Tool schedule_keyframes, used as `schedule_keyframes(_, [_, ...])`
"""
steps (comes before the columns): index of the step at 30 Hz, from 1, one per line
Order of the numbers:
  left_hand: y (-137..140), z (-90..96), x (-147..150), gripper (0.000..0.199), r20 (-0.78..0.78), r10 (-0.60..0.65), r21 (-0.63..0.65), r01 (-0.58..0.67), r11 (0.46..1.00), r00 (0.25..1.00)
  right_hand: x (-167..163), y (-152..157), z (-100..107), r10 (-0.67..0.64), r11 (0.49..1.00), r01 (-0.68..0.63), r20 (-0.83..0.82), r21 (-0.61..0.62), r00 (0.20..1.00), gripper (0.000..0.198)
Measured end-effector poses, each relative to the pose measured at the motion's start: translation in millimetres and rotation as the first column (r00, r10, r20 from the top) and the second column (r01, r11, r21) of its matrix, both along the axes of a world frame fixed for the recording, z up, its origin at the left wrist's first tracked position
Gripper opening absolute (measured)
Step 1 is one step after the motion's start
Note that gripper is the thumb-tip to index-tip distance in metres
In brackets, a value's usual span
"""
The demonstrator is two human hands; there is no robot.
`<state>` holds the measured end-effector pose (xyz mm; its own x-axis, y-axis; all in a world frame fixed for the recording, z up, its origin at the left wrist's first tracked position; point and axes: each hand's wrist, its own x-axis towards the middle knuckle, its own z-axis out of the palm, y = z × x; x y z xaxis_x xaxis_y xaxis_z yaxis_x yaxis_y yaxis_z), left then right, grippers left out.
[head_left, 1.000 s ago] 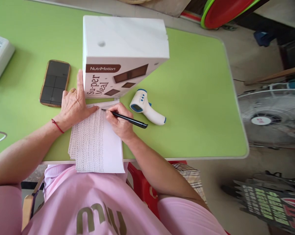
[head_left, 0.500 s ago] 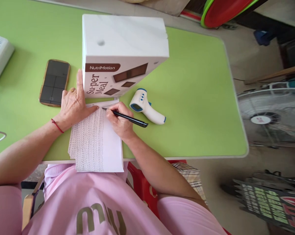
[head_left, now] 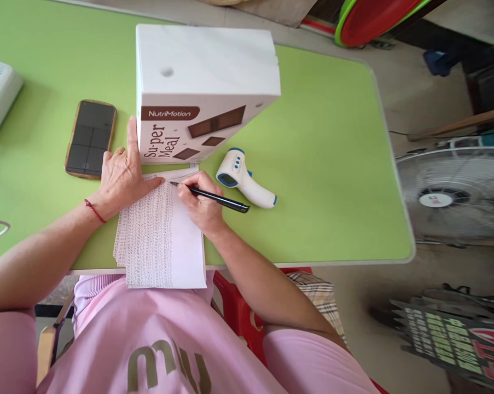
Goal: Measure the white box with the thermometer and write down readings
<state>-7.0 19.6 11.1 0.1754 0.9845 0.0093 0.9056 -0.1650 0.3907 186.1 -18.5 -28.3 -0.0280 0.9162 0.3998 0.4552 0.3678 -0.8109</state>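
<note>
My right hand (head_left: 203, 202) is closed round a black pen (head_left: 218, 198), its tip on the top sheet of paper (head_left: 187, 241). Handwritten rows cover the left part of that sheet; the right part is blank. More written sheets lie beneath, and the lower end juts past the table edge. My left hand (head_left: 123, 172) lies open, thumb on the paper near the pen tip, fingers along the side of a white NutriMotion box (head_left: 208, 63). The box stands upright just beyond the paper. Left of that hand is a smartphone (head_left: 91, 138) with a dark screen.
A white and blue infrared thermometer (head_left: 247, 178) lies right of my right hand on the green table (head_left: 332, 164). At the far left are a white box (head_left: 0, 98) and a white cable (head_left: 0, 230). A fan (head_left: 443, 197) stands beyond the right edge.
The pen has tilted very slightly, its rear end a little further right. Both hands keep their places; the whole view has shifted slightly.
</note>
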Motion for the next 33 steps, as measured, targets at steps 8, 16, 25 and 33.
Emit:
schedule_keyframes(8, [-1.4,-1.0,-0.3,0.096,0.002,0.0,0.014,0.0,1.0,1.0,-0.1,-0.1,-1.9,-0.027,0.999,0.027,0.006,-0.025,1.0,0.021])
schedule_keyframes(16, [-1.5,2.0,0.7,0.092,-0.013,0.001,-0.019,-0.001,1.0,1.0,0.0,0.1,0.7,0.004,1.0,-0.004,0.0,0.029,1.0,0.019])
schedule_keyframes(25, [-0.5,2.2,0.2,0.095,0.01,0.0,-0.017,0.0,1.0,1.0,0.7,-0.3,-3.0,-0.058,0.997,0.058,-0.009,0.056,0.998,0.019])
schedule_keyframes(33, [0.3,-2.4,-0.2,0.097,0.01,-0.007,0.015,0.007,1.0,1.0,1.4,0.3,-5.1,-0.067,0.998,0.067,0.016,0.001,0.998,0.02])
